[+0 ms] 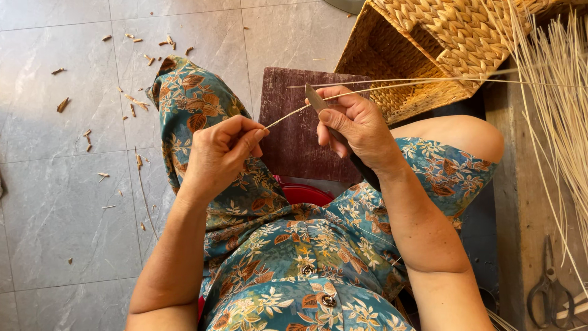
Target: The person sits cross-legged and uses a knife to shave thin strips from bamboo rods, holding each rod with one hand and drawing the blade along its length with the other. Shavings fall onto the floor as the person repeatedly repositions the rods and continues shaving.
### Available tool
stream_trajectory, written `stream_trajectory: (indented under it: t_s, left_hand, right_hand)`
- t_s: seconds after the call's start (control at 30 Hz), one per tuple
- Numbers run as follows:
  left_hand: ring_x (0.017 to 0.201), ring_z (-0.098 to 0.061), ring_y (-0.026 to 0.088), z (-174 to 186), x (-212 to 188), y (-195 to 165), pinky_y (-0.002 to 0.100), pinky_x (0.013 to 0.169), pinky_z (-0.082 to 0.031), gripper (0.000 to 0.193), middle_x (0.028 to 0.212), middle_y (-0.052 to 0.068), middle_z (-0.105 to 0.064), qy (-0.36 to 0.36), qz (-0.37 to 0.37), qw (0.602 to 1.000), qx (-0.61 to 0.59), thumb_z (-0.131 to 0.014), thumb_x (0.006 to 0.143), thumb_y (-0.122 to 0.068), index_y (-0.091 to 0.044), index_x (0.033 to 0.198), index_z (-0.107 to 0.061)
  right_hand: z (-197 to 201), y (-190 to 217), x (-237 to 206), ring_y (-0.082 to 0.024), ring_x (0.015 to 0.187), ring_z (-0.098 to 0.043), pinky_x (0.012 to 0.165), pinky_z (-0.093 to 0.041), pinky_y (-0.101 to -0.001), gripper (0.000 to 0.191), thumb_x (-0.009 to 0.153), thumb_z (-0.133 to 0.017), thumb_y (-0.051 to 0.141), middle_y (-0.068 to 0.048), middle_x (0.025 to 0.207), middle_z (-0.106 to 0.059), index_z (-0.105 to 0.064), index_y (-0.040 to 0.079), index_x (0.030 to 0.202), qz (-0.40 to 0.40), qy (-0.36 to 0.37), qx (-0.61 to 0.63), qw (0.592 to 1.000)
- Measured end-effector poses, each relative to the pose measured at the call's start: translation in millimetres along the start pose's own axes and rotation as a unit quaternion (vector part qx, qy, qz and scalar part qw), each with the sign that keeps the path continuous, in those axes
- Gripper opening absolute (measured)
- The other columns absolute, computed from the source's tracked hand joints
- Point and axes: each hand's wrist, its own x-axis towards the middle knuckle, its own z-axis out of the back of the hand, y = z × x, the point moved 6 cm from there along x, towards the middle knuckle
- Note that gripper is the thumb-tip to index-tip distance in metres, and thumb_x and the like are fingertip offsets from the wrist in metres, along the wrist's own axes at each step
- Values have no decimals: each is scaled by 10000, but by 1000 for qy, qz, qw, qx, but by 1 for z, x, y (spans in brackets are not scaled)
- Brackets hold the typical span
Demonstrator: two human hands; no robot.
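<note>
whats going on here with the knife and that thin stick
A seated person in a floral dress is working a thin pale strip with both hands. The left hand pinches one end, while the right hand holds a knife with its blade against the strip. Small shavings litter the tiled floor. A woven basket and a bundle of similar strips sit to the right, with scissors nearby.

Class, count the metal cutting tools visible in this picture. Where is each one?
2: a knife gripped in the right hand; scissors lying at the bottom right. Others may be hidden.
</note>
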Motion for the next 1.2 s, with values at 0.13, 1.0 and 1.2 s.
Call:
stream_trajectory:
  t_s: [0.13, 1.0, 1.2]
  left_hand:
    - [608, -572, 8, 3, -5, 0, 206, 520, -442, 115, 676, -16, -682, 15, -3, 1000, 2, -688, 987, -151, -58, 977, -756]
    - [615, -570, 10, -16, 19, -16, 207, 534, -464, 84, 736, -3, -697, -69, -68, 995, -21, -735, 989, -115, -33, 1001, -726]
    - [618, -585, -3, -9, 20, -14, 192, 520, -472, 92, 767, -18, -713, -79, -60, 994, -51, -723, 989, -121, -31, 1002, -727]
  right_hand:
    - [-2, -2, 1, -58, 461, -492, 422, -389, -188, 313, 1037, -631, 162, -76, 745, -678, -584, 15, 1308, -4, 8, 26, 1000]
    - [-18, -4, -10, -27, 462, -505, 427, -405, -172, 352, 1040, -563, 153, -40, 729, -681, -547, 34, 1371, -93, 144, -89, 981]
    - [-25, 12, -16, -23, 492, -488, 446, -403, -184, 493, 1049, -606, 98, -11, 753, -673, -460, 162, 1515, 28, 80, -153, 985]
